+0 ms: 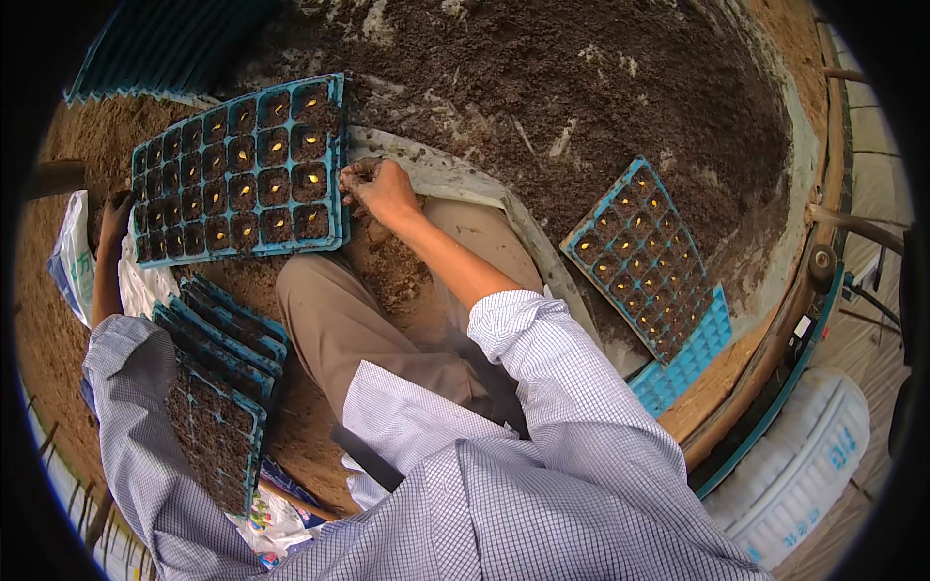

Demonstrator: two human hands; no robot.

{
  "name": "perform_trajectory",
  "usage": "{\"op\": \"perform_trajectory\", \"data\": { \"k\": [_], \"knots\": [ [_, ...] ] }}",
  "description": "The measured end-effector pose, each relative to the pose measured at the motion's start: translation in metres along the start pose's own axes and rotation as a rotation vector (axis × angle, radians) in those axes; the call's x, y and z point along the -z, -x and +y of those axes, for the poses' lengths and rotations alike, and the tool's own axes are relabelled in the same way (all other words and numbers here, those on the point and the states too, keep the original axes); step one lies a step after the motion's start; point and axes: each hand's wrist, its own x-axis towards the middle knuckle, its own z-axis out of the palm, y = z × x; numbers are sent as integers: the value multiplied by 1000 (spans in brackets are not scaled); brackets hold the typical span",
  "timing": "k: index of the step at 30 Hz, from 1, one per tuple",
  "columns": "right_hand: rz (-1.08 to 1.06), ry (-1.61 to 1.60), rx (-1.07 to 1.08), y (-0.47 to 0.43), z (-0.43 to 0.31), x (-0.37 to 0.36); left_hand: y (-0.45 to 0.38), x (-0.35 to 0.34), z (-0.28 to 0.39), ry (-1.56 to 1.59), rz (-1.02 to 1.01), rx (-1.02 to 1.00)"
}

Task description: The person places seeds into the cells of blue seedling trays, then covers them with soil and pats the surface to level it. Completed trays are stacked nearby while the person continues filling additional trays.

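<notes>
A blue plastic seedling tray point(236, 173), its cells part-filled with dark soil and many holding a pale yellow seed, lies tilted before me. It seems doubled with another tray beneath. My left hand point(116, 210) grips its left edge. By the right edge is my right hand point(369, 187), soil-stained, its fingers curled; whether they touch the rim or hold anything I cannot tell. To the right, a second seeded tray point(643, 261) rests at the soil's edge, over an upturned blue tray point(686, 363).
Loose dark soil point(552, 87) is heaped on a plastic sheet point(436, 171). Stacked soil-filled trays point(214, 428) stand at lower left, empty nested trays point(167, 51) at upper left. A wooden pole point(770, 348), a white bulky sack point(799, 465) and printed bags point(76, 254) lie around.
</notes>
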Motion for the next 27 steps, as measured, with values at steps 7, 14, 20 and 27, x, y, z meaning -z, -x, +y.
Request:
{"op": "perform_trajectory", "data": {
  "k": [7, 14, 20, 27],
  "knots": [
    [-5, 70, 3, 5, -13, -13, -7, -20, -26, -131, 213, 46],
    [52, 69, 51, -19, -1, -41, -60, -15, -142, 126, 147, 144],
    [22, 161, 20, -45, 3, -48, -102, -1, -208, 179, 218, 137],
    [-74, 214, 175, -53, 8, -35, -97, 23, -211, 490, 57, 38]
  ]
}}
